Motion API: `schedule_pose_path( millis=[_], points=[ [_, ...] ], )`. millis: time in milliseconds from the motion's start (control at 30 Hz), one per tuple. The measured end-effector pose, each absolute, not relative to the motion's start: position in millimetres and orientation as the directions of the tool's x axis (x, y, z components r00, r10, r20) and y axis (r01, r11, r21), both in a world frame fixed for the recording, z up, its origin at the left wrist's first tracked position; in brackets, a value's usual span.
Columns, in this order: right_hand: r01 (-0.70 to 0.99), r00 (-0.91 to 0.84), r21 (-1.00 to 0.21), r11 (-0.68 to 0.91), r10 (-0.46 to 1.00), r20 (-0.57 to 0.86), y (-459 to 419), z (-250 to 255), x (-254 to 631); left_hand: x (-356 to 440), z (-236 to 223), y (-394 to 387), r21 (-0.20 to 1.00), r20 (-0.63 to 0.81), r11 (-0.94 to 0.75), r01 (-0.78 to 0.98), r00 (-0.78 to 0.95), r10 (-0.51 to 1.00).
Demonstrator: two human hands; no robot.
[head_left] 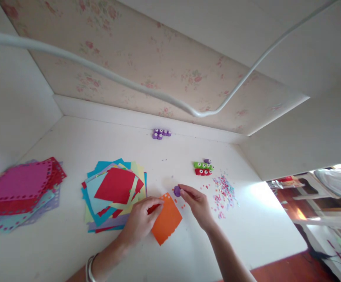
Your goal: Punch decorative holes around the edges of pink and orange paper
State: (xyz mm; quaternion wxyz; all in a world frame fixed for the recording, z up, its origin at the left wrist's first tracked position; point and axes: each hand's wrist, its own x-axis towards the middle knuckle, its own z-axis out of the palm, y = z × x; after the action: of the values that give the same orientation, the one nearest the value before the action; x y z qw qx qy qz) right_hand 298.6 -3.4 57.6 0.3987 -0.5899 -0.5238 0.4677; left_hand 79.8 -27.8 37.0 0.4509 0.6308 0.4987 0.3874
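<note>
My left hand (142, 219) rests with curled fingers on the left edge of an orange paper square (167, 221) that lies on the white table (70, 145). My right hand (195, 201) pinches a small purple paper punch (176, 190) just above the square's far corner. A few tiny paper bits lie by the punch. The orange square's near edge looks notched.
A stack of coloured paper squares (114, 192) lies left of my hands. A pile of punched-edge sheets (17, 194) sits at far left. Green and red punches (203, 168), purple punches (161, 133) and a confetti heap (224, 194) lie beyond. A white cable (147, 92) hangs overhead.
</note>
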Motion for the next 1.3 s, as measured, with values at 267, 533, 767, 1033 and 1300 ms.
schedule_pose_path(
  millis=[267, 533, 767, 1033, 1300],
  points=[
    [0.227, 0.049, -0.965, -0.128, 0.992, -0.12, -23.1, 60.1, 286.4, 80.2, 41.8, -30.5, 0.955, 0.022, -0.085, 0.283, 0.219, 0.975],
    [0.292, 0.056, -0.951, -0.104, 0.994, -0.092, -22.0, 60.7, 282.4, 80.6, 43.2, -28.7, 0.951, 0.026, -0.094, 0.295, 0.225, 0.974],
    [0.274, 0.031, -0.96, -0.05, 0.999, -0.043, -21.5, 56.0, 280.8, 80.3, 41.2, -28.4, 0.953, 0.025, -0.089, 0.289, 0.218, 0.976],
    [0.456, -0.005, -0.889, 0.042, 0.999, 0.044, -24.2, 49.7, 279.5, 81.1, 40.1, -29.3, 0.955, 0.022, -0.087, 0.282, 0.224, 0.974],
    [0.432, 0.047, -0.902, -0.021, 0.999, -0.001, -22.5, 48.1, 279.9, 81.7, 38.3, -29.6, 0.954, 0.021, -0.091, 0.284, 0.241, 0.97]
  ],
)
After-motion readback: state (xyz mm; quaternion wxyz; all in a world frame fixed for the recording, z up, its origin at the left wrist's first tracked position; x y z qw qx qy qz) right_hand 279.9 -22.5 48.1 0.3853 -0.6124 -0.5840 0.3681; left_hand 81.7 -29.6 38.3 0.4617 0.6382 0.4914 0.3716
